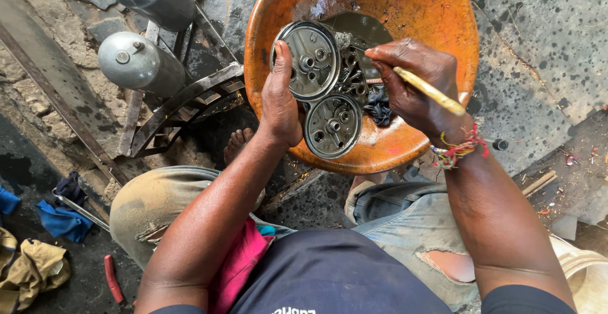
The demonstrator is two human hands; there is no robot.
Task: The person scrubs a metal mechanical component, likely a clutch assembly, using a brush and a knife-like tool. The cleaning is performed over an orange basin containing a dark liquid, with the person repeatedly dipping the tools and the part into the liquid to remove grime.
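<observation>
An orange basin (405,10) is sitting on the stone floor (538,41) between the person's knees, holding a little dark liquid, a dark rag (379,108) and a greasy metal engine casing (329,89) with two round cover sections, one above the other. The left hand (280,95) is gripping the casing by its left edge, thumb lying up against the upper round section, while the right hand (411,86) is closing around a yellow-handled brush (427,90) whose bristle end is pressing against the casing's top. Beside the basin, two grey metal cylinders (136,60) are resting on a metal frame (183,108).
</observation>
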